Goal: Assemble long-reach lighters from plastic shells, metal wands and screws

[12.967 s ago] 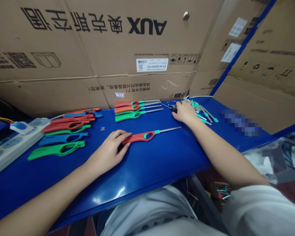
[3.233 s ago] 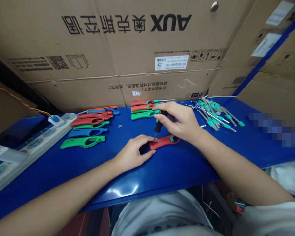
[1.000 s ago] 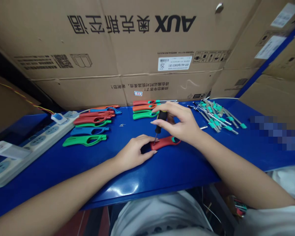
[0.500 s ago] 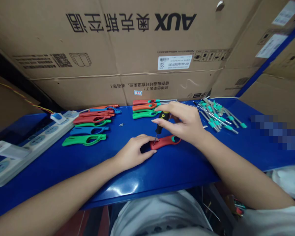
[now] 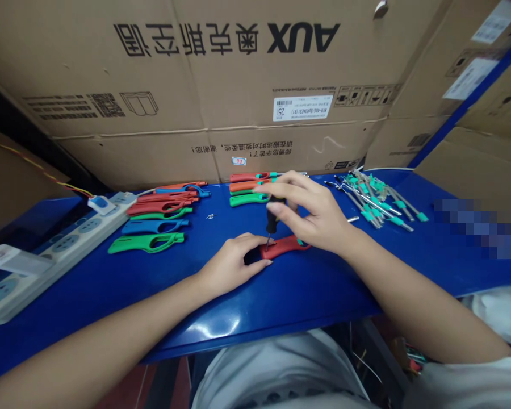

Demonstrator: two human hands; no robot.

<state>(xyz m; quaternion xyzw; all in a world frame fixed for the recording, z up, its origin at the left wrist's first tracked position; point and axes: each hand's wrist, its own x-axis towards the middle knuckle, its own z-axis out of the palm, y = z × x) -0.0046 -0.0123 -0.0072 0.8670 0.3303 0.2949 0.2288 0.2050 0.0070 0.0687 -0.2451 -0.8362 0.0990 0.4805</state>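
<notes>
A red lighter (image 5: 283, 246) with a teal trigger lies on the blue table, its metal tube mostly hidden under my right hand (image 5: 313, 213). My left hand (image 5: 234, 262) pinches the lighter's handle end between thumb and forefinger. In my right hand is a black and yellow screwdriver (image 5: 271, 225), held nearly upright with fingers around its grip. The screwdriver's tip meets the handle close to my left fingertips. Behind my right hand lie finished-looking lighters (image 5: 247, 186) in red, orange and green, with teal triggers.
Several red, green, blue and orange lighter shells (image 5: 147, 243) lie in a column at left, beside a white power strip (image 5: 63, 250). Metal tubes with teal parts (image 5: 375, 199) are heaped at right. Tiny pieces (image 5: 212, 216) lie mid-table. A cardboard wall (image 5: 230, 79) stands behind.
My right hand has turned and shifted slightly left around the screwdriver, which now stands more upright. The left hand and the red lighter have stayed in place.
</notes>
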